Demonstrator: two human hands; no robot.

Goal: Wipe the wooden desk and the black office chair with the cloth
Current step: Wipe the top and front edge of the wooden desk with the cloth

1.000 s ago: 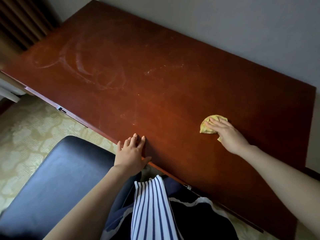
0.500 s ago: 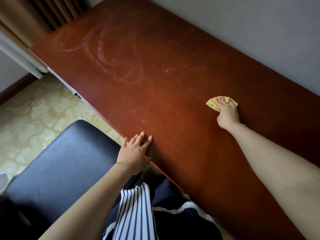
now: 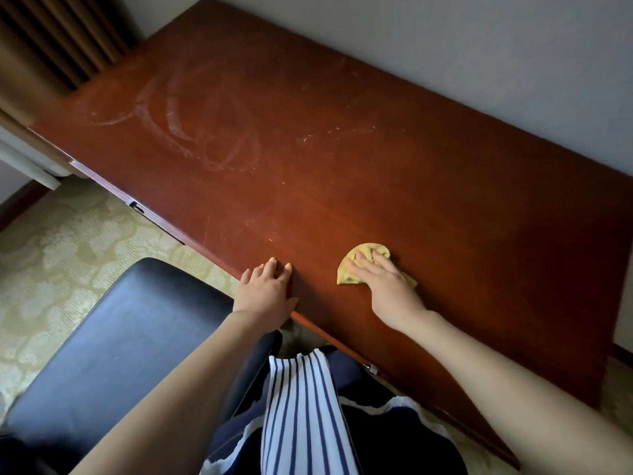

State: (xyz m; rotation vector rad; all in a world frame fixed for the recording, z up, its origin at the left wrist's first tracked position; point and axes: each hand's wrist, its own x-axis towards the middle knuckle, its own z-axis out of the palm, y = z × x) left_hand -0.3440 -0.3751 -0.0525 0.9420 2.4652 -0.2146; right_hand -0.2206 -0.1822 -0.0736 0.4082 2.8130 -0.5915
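The yellow cloth [image 3: 368, 251] lies bunched on the wooden desk [image 3: 342, 173], close to its near edge. The right hand [image 3: 387, 286] covers it with fingers straight and spread, pressing it flat to the top. Folds of cloth show past the fingertips at 12 o'clock and past the hand's side at 9 o'clock. The left hand [image 3: 267, 293] sits near it at 9 o'clock, apart from the cloth, fingers relaxed and flat on the desk's near edge, holding nothing. From the cloth, bare wood stretches toward 12, 1 and 3 o'clock up to the back edge, which meets the grey wall [image 3: 479, 63]. Toward 10 and 11 o'clock a longer run of top carries pale curved wipe smears [image 3: 191, 125] and ends beside the brown curtain [image 3: 44, 46]. The near edge runs on a slant from 9 o'clock down to 5 o'clock. The right end drops off at 4 o'clock. The black office chair [image 3: 113, 344] stands at 7 o'clock under the left forearm, its seat near the desk's edge, with a strip of patterned carpet [image 3: 51, 269] between them at 8 o'clock.
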